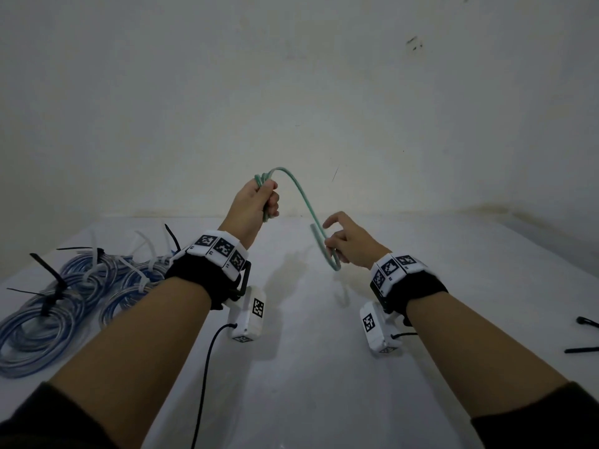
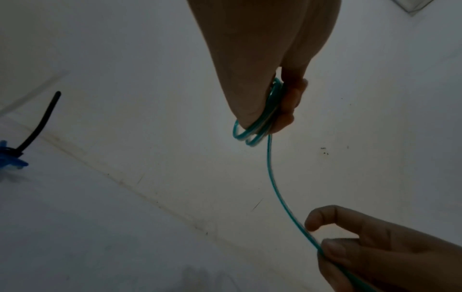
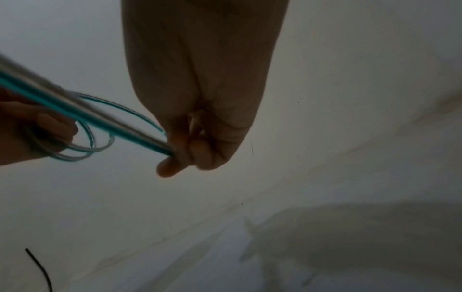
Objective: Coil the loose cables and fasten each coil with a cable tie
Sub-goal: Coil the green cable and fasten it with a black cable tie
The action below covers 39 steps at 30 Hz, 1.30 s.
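Left hand (image 1: pixel 256 202) grips green cable (image 1: pixel 304 199) loops, raised above the table (image 1: pixel 324 367); right hand (image 1: pixel 350 243) pinches its loose strand just right. Tied blue coils (image 1: pixel 64 296) lie far left.

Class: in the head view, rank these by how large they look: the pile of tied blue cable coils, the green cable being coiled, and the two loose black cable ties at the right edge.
1. Pile of tied blue cable coils, clearly largest.
2. Green cable, a long thin strand between the left hand and right hand.
3. Two black cable ties, smallest, though the frame edge cuts them off.
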Motion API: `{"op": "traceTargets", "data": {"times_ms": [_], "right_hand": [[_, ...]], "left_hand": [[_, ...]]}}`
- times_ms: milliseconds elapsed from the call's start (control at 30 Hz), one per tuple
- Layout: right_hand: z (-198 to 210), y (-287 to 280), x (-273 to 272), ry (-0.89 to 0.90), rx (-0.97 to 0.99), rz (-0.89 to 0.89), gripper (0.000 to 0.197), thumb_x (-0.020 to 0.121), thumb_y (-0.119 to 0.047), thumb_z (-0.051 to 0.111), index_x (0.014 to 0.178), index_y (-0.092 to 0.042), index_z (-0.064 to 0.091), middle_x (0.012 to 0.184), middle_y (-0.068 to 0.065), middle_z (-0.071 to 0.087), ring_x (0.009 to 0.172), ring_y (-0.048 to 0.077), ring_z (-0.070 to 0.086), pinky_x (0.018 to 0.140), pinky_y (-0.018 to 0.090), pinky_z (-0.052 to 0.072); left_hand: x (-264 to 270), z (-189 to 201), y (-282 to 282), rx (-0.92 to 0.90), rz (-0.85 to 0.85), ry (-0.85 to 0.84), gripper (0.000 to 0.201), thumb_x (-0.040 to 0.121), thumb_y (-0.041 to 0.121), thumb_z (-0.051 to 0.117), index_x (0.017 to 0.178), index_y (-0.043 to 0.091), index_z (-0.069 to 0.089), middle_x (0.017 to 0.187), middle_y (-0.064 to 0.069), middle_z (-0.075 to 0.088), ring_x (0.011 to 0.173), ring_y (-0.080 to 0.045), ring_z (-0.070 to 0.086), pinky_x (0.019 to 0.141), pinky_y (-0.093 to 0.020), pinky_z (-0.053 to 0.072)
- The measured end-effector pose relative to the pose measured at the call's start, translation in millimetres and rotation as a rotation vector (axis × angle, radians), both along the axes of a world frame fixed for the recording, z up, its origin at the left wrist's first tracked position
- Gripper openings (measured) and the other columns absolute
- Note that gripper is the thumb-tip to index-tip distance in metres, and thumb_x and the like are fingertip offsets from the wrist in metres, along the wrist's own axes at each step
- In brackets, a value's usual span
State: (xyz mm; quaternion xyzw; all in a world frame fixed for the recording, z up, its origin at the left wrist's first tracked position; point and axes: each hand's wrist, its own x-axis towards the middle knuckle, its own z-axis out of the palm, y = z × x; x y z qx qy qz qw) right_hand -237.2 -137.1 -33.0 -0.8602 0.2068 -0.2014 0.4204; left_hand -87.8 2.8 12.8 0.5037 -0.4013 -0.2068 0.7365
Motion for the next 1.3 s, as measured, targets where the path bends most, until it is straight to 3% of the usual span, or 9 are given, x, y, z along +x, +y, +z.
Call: {"op": "traceTargets", "data": {"times_ms": [100, 267, 533, 700, 867, 1000, 1067, 1167, 1300], "right_hand": [[3, 6, -1, -0.002, 0.155, 0.161, 0.021, 0.097, 0.0, 0.039, 0.09, -0.009, 0.057, 0.076, 0.015, 0.064, 0.054, 0.013, 0.061, 0.059, 0.031, 0.05], [5, 14, -5, -0.079, 0.45, 0.334, 0.011, 0.094, 0.0, 0.047, 0.1, -0.005, 0.055, 0.101, 0.014, 0.069, 0.089, 0.026, 0.069, 0.073, 0.029, 0.057], [19, 27, 6, -0.297, 0.449, 0.258, 0.015, 0.095, -0.012, 0.049, 0.091, -0.004, 0.06, 0.069, 0.008, 0.068, 0.055, 0.016, 0.063, 0.06, 0.025, 0.054], [24, 21, 12, -0.443, 0.394, 0.068, 0.016, 0.091, -0.016, 0.058, 0.085, -0.005, 0.067, 0.054, 0.001, 0.048, 0.044, 0.01, 0.04, 0.048, 0.02, 0.036], [24, 18, 16, -0.447, 0.344, -0.061, 0.023, 0.088, -0.021, 0.063, 0.071, -0.008, 0.057, 0.062, 0.001, 0.052, 0.049, 0.012, 0.047, 0.052, 0.024, 0.042], [20, 11, 15, -0.389, 0.226, -0.078, 0.016, 0.091, -0.018, 0.059, 0.102, -0.009, 0.052, 0.081, 0.007, 0.056, 0.065, 0.017, 0.061, 0.06, 0.028, 0.056], [15, 8, 14, -0.313, 0.083, -0.047, 0.022, 0.09, -0.01, 0.059, 0.112, -0.008, 0.057, 0.081, 0.005, 0.056, 0.068, 0.019, 0.062, 0.065, 0.03, 0.058], [11, 6, 12, -0.321, -0.106, -0.111, 0.013, 0.089, -0.007, 0.058, 0.094, -0.001, 0.068, 0.07, 0.0, 0.058, 0.059, 0.02, 0.06, 0.062, 0.03, 0.056], [9, 1, 14, -0.4, -0.08, -0.198, 0.016, 0.092, -0.006, 0.053, 0.086, 0.001, 0.066, 0.069, 0.006, 0.06, 0.055, 0.014, 0.056, 0.059, 0.029, 0.053]], "left_hand": [[-1, -2, -4, 0.012, -0.015, 0.106, 0.024, 0.1, 0.016, 0.031, 0.082, 0.014, 0.047, 0.054, 0.006, 0.039, 0.048, -0.009, 0.034, 0.054, -0.021, 0.031], [1, -5, -9, 0.017, 0.021, 0.107, 0.022, 0.098, 0.008, 0.032, 0.084, 0.012, 0.049, 0.059, 0.004, 0.045, 0.053, -0.009, 0.039, 0.057, -0.021, 0.035], [-14, -20, -10, 0.254, -0.021, -0.306, 0.019, 0.1, 0.007, 0.031, 0.09, 0.011, 0.047, 0.087, -0.003, 0.061, 0.08, -0.012, 0.061, 0.081, -0.022, 0.05], [-20, -21, -8, 0.384, -0.124, -0.375, 0.023, 0.1, 0.007, 0.031, 0.083, 0.006, 0.046, 0.076, -0.008, 0.056, 0.059, -0.005, 0.061, 0.06, -0.014, 0.048], [-24, -15, -5, 0.39, -0.157, -0.271, 0.026, 0.102, 0.014, 0.029, 0.082, 0.009, 0.045, 0.068, -0.004, 0.044, 0.054, -0.016, 0.042, 0.054, -0.021, 0.044], [-25, -11, -2, 0.349, -0.182, -0.141, 0.034, 0.102, 0.018, 0.027, 0.079, 0.012, 0.05, 0.062, 0.0, 0.04, 0.051, -0.012, 0.031, 0.049, -0.02, 0.034], [-23, -10, -1, 0.336, -0.203, -0.085, 0.035, 0.102, 0.02, 0.027, 0.079, 0.011, 0.052, 0.06, 0.001, 0.043, 0.047, -0.01, 0.031, 0.046, -0.019, 0.035], [-22, -8, -1, 0.343, -0.249, -0.088, 0.037, 0.102, 0.02, 0.027, 0.08, 0.009, 0.055, 0.056, 0.003, 0.05, 0.043, -0.008, 0.036, 0.045, -0.018, 0.036], [-24, -7, 1, 0.467, -0.297, -0.164, 0.039, 0.102, 0.022, 0.028, 0.077, 0.008, 0.055, 0.052, 0.001, 0.051, 0.045, -0.012, 0.05, 0.047, -0.02, 0.04]]}}
